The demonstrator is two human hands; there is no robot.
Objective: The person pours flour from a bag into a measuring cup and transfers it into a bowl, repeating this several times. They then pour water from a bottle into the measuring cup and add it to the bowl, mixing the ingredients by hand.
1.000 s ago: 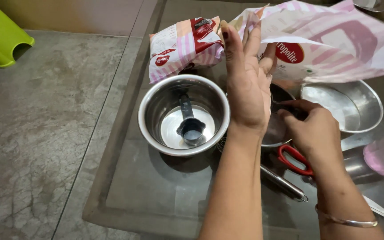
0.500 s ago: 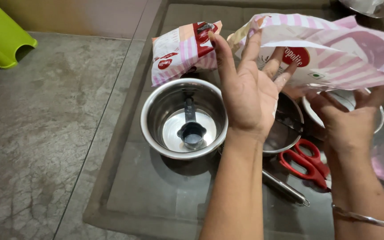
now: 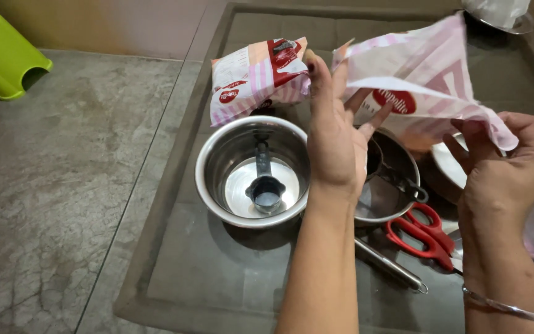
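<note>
Both hands hold the pink-striped packet [image 3: 428, 93] up over the sieve [image 3: 384, 185], the left hand [image 3: 335, 142] with fingers spread against it, the right hand [image 3: 502, 167] pinching its lower corner; opening or tipping it seems next.

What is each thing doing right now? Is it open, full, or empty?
Pink striped packet: held up off the tray, gripped by both hands.
Left hand: fingers spread, touching the packet's left edge.
Right hand: pinching the packet's right corner.
Second packet: lying on the tray, untouched.
Steel bowl: upright, holding only a measuring spoon.
Measuring spoon: resting inside the bowl.
Red scissors: lying closed.
Strainer: sitting beside the bowl.
</note>
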